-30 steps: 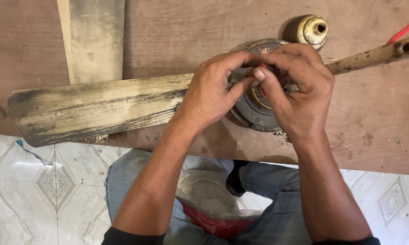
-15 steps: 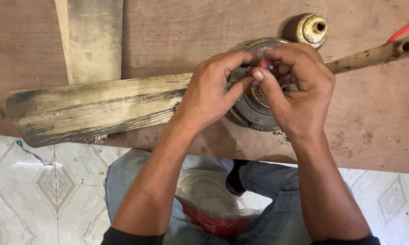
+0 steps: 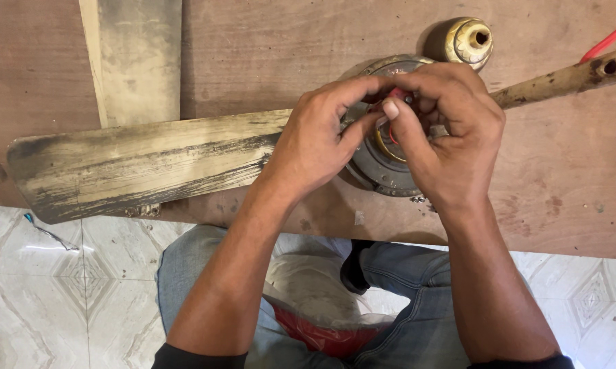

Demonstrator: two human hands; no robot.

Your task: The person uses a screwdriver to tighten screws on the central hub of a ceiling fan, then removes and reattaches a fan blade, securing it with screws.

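A grimy round fan motor hub (image 3: 376, 164) lies on a brown plywood board (image 3: 560, 171). My left hand (image 3: 318, 140) and my right hand (image 3: 444, 130) meet over the hub's centre, fingertips pinched together on thin red wires (image 3: 394, 93) that rise from it. Both hands cover most of the hub's top. A dirty, pale fan blade (image 3: 144, 167) sticks out to the left from the hub, passing under my left hand.
A second worn blade (image 3: 137, 61) lies upright on the board at upper left. A brass-coloured cup-shaped cap (image 3: 468, 39) stands behind the hub. A rusty rod (image 3: 567, 78) and a red wire (image 3: 612, 37) run off to the right. White tiled floor and my jeans-clad legs are below.
My fingertips have shifted slightly on the red wires, and the red bit now shows more between them. The hub and blades have not moved.
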